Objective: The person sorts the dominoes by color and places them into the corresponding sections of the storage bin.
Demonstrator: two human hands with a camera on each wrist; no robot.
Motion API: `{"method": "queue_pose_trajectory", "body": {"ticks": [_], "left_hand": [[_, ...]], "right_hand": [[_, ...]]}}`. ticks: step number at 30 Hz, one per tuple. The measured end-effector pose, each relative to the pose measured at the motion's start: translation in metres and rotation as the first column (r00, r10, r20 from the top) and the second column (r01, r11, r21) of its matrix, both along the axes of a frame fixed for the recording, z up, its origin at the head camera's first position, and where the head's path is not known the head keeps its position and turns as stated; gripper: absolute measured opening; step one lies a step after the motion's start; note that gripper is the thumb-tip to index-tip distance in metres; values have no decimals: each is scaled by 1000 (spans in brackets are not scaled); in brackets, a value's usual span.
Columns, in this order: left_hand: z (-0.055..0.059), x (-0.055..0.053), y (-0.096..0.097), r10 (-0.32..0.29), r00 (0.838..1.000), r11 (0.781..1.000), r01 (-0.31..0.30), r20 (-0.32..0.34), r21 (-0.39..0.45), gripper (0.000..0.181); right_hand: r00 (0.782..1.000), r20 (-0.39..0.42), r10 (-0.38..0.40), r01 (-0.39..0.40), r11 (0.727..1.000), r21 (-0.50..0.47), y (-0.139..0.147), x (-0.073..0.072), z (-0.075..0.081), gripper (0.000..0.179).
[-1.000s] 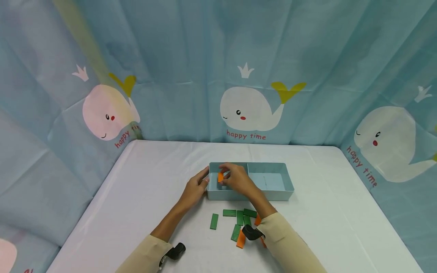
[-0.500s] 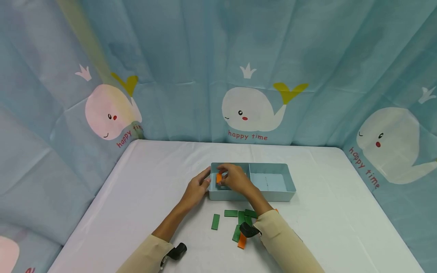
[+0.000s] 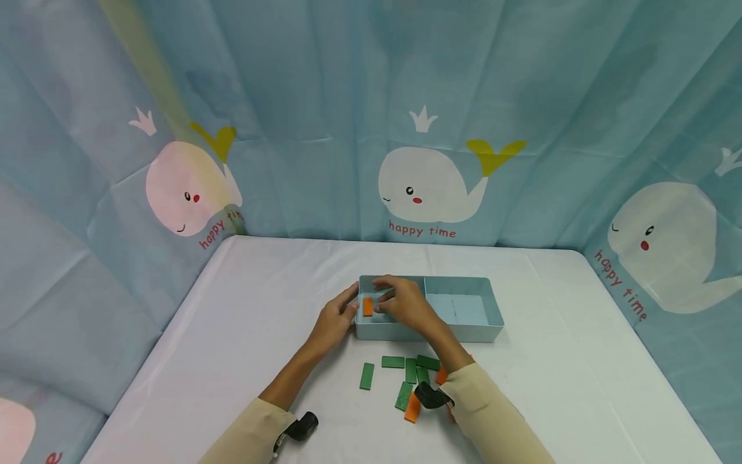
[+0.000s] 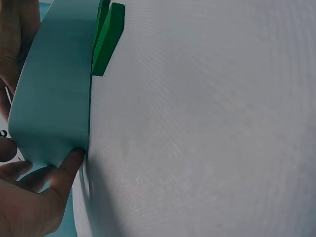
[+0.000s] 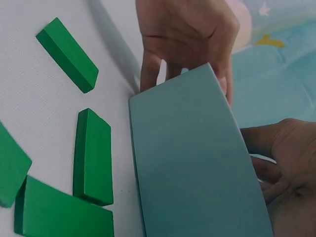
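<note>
A light blue two-compartment box point(image 3: 458, 332) lies crosswise in front of me. My left hand point(image 3: 332, 325) rests against its left end, fingers extended along the outer wall and thumb near the rim; the left wrist view shows those fingertips on the box end point(image 4: 52, 89). Over the left compartment, my right hand point(image 3: 406, 304) has thumb and fingers parted, with nothing visible between them. An orange block point(image 3: 368, 307) is inside that compartment near its left wall, just beside the right fingertips. Whether it stands or lies flat I cannot tell. The right hand covers part of the compartment.
On the white table point(image 3: 278, 283) before the box lie several green blocks point(image 3: 393, 362) and a few orange blocks point(image 3: 412, 408), some partly under the right sleeve point(image 3: 487, 412). A divider point(image 3: 425, 287) splits the box. A whale-print curtain point(image 3: 324, 187) surrounds the table.
The orange block, earlier pinched in my right hand, has come down and left into the compartment, and the fingers have let go of it. The left hand stays at the box end.
</note>
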State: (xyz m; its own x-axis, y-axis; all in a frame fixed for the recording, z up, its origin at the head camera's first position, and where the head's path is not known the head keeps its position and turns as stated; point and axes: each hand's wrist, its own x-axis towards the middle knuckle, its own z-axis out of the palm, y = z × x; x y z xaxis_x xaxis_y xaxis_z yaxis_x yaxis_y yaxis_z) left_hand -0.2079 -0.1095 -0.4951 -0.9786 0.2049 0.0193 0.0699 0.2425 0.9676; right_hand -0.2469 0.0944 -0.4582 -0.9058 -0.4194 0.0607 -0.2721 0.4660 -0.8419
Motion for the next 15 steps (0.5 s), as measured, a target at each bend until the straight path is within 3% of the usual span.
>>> {"method": "queue_pose_trajectory", "body": {"ticks": [9, 15], "left_hand": [[0, 1, 0, 12, 1000, 1000, -12, 5, 6, 55], [2, 2, 2, 21, 1000, 1000, -21, -14, -11, 54]], "right_hand": [[997, -72, -3, 0, 999, -39, 11, 12, 1, 51], [987, -164, 5, -18, 997, -75, 19, 21, 3, 45]]}}
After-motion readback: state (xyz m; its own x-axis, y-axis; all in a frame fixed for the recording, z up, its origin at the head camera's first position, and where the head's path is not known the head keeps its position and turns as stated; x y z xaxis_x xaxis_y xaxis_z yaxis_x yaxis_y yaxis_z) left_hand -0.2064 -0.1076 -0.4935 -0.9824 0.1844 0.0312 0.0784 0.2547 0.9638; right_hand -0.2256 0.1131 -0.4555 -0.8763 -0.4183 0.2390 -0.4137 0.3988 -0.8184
